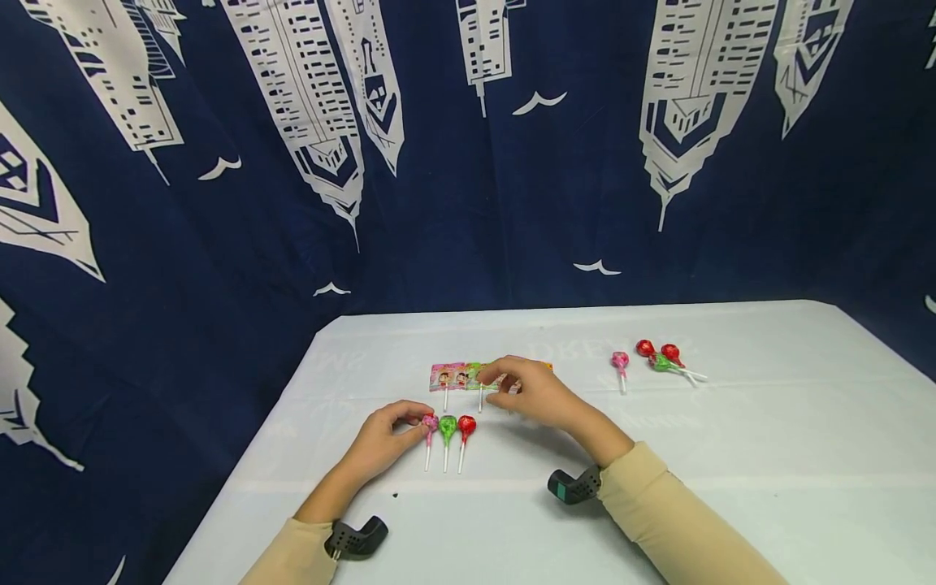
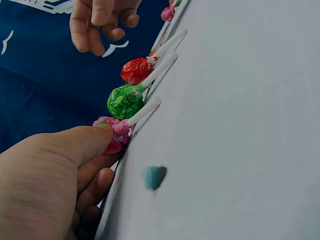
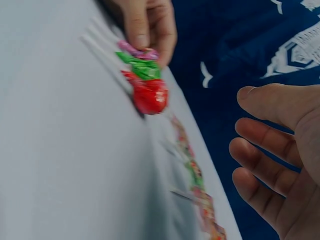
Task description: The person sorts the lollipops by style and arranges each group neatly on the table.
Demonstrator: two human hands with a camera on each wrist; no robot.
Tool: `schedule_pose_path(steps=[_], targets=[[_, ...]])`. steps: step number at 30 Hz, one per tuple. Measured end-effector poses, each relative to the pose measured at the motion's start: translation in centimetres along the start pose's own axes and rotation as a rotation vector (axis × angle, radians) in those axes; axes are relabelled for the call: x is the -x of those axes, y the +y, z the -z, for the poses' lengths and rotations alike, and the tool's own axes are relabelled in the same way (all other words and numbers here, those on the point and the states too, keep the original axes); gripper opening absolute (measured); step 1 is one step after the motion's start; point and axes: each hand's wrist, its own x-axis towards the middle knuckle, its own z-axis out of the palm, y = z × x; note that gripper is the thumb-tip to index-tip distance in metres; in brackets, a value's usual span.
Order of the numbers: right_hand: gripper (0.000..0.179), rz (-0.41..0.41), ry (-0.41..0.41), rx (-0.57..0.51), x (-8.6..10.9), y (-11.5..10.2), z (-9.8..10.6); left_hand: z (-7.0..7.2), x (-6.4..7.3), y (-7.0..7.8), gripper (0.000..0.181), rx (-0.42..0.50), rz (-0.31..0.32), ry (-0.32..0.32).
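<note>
My left hand (image 1: 382, 439) pinches the wrapped head of a pink lollipop (image 2: 120, 131) between thumb and fingers. Beside it lie a green lollipop (image 2: 125, 101) and a red lollipop (image 2: 136, 71), side by side in a row with their white sticks toward me. Just beyond them runs a row of flat, colourful wrapped candies (image 1: 448, 376) on sticks. My right hand (image 1: 537, 392) is over this row, hiding its right part in the head view. In the right wrist view its fingers (image 3: 260, 155) are loosely bent, with nothing held.
Farther right on the white table (image 1: 731, 455) lies a pink lollipop (image 1: 620, 359). Close to it is a bunch of red lollipops (image 1: 645, 348) and a green lollipop (image 1: 660, 362). A small dark speck (image 1: 396, 495) is near my left wrist. Behind hangs a navy cloth (image 1: 497, 227) printed with white buildings.
</note>
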Motion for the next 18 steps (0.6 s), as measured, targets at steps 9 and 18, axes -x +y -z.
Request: schedule_pose_path(steps=[9, 18], targets=[[0.024, -0.072, 0.074, -0.018, 0.2, 0.2, 2.4, 0.0, 0.1, 0.2, 0.022, 0.001, 0.014, -0.001], [0.026, -0.116, 0.118, -0.015, 0.4, 0.4, 4.3, -0.1, 0.1, 0.0, 0.021, 0.002, 0.016, -0.001]])
